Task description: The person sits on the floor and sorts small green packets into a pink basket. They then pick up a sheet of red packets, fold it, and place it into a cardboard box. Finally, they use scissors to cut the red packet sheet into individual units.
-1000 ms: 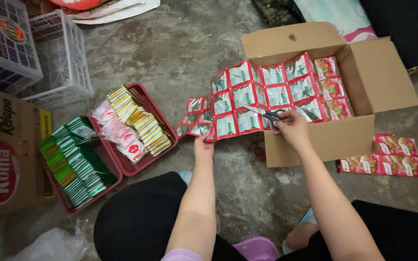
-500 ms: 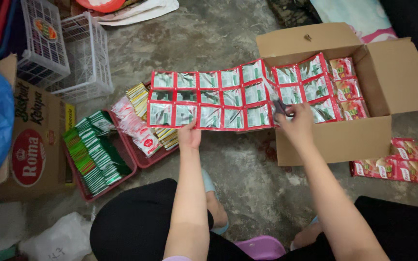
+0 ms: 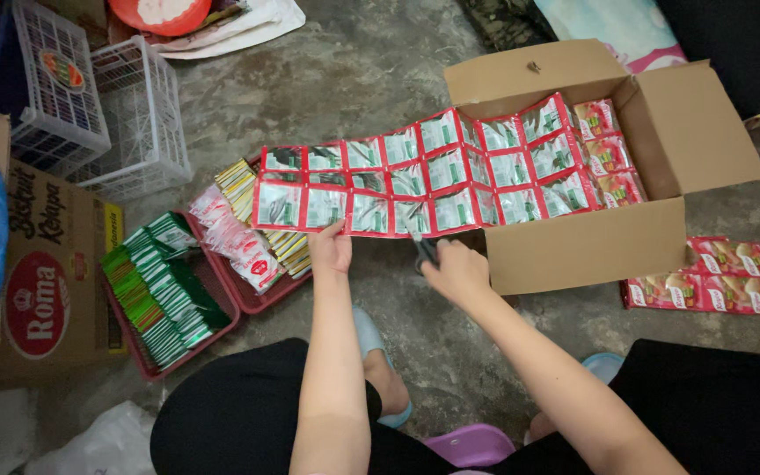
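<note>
Across the middle of the head view, a long sheet of joined sachets (image 3: 415, 180), red-bordered with green and silver panels, stretches three rows deep from the open cardboard box (image 3: 573, 251) at right toward the trays at left. Its right end lies inside the box; its left end hangs free above the red trays.

Left hand (image 3: 330, 249): fingers curled, thumb and fingers pinching the lower edge of the sheet near its left end.

Right hand (image 3: 456, 268): closed around the handles of a pair of scissors (image 3: 421, 244), whose blades point up at the lower edge of the sheet, just right of the left hand. Whether the blades are parted cannot be told.

Left of the hands, two red trays sit side by side on the concrete floor (image 3: 380, 70): the nearer tray (image 3: 222, 303) holds green sachets (image 3: 164, 286), the other holds pink-and-white packets (image 3: 239, 242) and yellow sachets (image 3: 237, 180), partly covered by the sheet. Beyond them stand two white wire baskets (image 3: 134, 114) and a printed carton (image 3: 46, 273) at the left edge.

Right of the box, a short strip of red sachets (image 3: 714, 277) lies flat on the floor, well apart from both hands. More red sachets (image 3: 609, 154) fill the right part of the box.
</note>
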